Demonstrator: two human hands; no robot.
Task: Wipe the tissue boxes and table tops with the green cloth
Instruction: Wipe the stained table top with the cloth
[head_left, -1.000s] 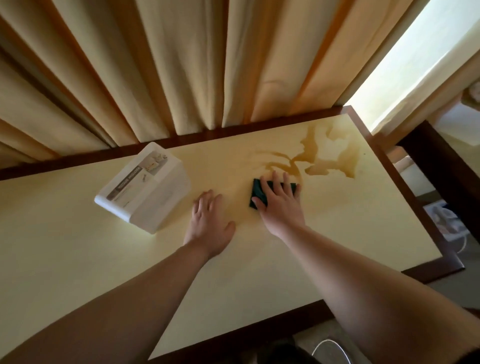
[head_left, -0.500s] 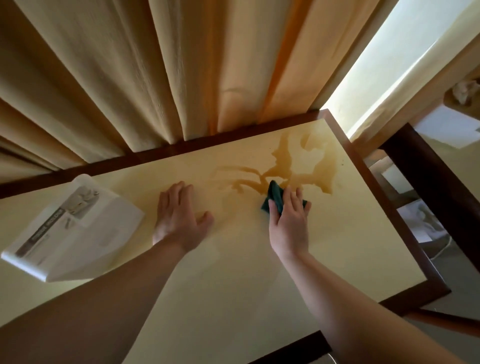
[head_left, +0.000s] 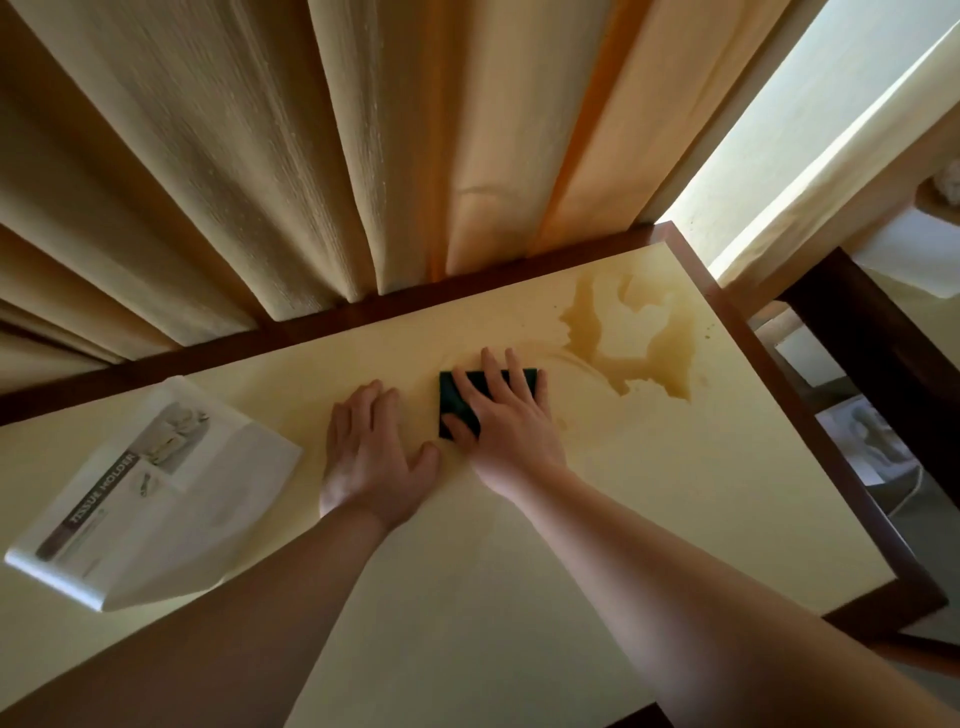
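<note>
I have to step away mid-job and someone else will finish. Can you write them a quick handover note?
Right hand: flat on the green cloth, pressing it to the table top.
Left hand: flat on the table, holding nothing.
Tissue box: on the table, left of the hands.
Done: cloth sits at the near-left edge of the brown spill.
Left: most of the spill by the far right corner, the rest of the table top, the tissue box.

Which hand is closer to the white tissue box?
The left hand. It lies flat on the table just right of the tissue box, not touching it. The right hand is farther right, pressing the green cloth.
</note>
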